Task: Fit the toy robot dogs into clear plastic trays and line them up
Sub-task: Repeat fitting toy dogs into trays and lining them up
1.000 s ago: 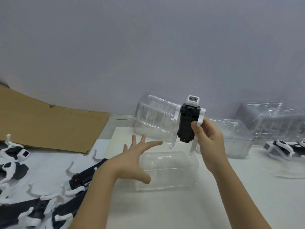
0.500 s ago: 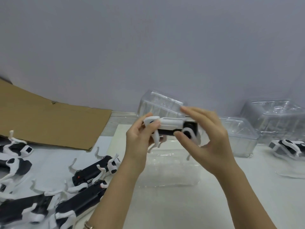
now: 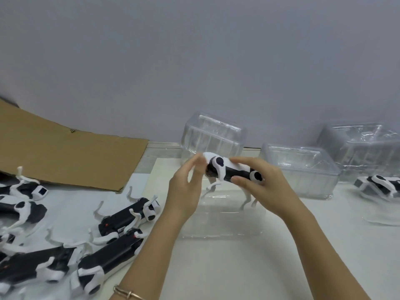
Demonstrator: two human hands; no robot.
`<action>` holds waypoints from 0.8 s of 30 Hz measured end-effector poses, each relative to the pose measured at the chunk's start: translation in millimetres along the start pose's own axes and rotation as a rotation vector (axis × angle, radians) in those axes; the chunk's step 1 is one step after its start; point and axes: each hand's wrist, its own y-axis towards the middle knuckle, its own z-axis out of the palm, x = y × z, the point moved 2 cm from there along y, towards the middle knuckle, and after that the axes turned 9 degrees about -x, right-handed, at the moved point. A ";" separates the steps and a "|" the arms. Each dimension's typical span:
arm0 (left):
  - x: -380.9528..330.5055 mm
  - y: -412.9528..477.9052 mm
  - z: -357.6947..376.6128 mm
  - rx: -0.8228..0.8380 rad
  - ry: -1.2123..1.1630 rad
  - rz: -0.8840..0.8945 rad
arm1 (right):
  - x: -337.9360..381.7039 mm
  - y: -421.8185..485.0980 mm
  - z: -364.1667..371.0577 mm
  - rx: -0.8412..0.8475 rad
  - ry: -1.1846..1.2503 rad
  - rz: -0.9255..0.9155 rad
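A black-and-white toy robot dog (image 3: 227, 171) hangs level, legs down, just above a clear plastic tray (image 3: 223, 219) on the white table. My right hand (image 3: 264, 187) grips the dog's body and rear end from the right. At the dog's head end my left hand (image 3: 186, 189) holds its fingers against the toy; blur hides the exact grip. The dog's white legs reach down into the tray's top.
Several more robot dogs (image 3: 127, 217) lie in a heap at the left. A cardboard sheet (image 3: 65, 156) leans behind them. Clear trays stand at the back: one (image 3: 213, 137) on its side, one (image 3: 303, 167), a stack (image 3: 368, 146). Another dog in a tray (image 3: 381, 185) sits far right.
The dog went from upright in my right hand to level, then rolled legs down over the tray. My left hand came up from the tray to the dog's head end.
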 end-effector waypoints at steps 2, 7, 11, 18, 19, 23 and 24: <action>9.9 0.8 -2.8 0.031 -0.026 -0.067 | -8.4 2.9 5.0 0.052 -0.080 0.023; 25.7 -5.2 -4.1 0.124 0.185 -0.123 | -23.5 3.9 25.5 0.303 -0.298 0.040; 33.6 -5.1 -1.2 0.144 0.141 -0.164 | -29.8 7.0 32.8 0.312 -0.600 -0.014; 47.7 0.6 1.7 0.133 0.046 -0.249 | -28.8 4.6 10.7 -0.019 -0.302 0.234; 48.6 2.0 1.7 0.128 0.026 -0.310 | -32.6 3.8 -1.7 -0.047 -0.269 0.376; 54.7 4.6 5.6 0.118 -0.048 -0.413 | -36.4 -19.0 -21.3 0.366 -0.409 0.725; 54.9 4.5 6.0 0.103 -0.043 -0.399 | -33.0 -25.2 -14.8 0.393 -0.301 0.738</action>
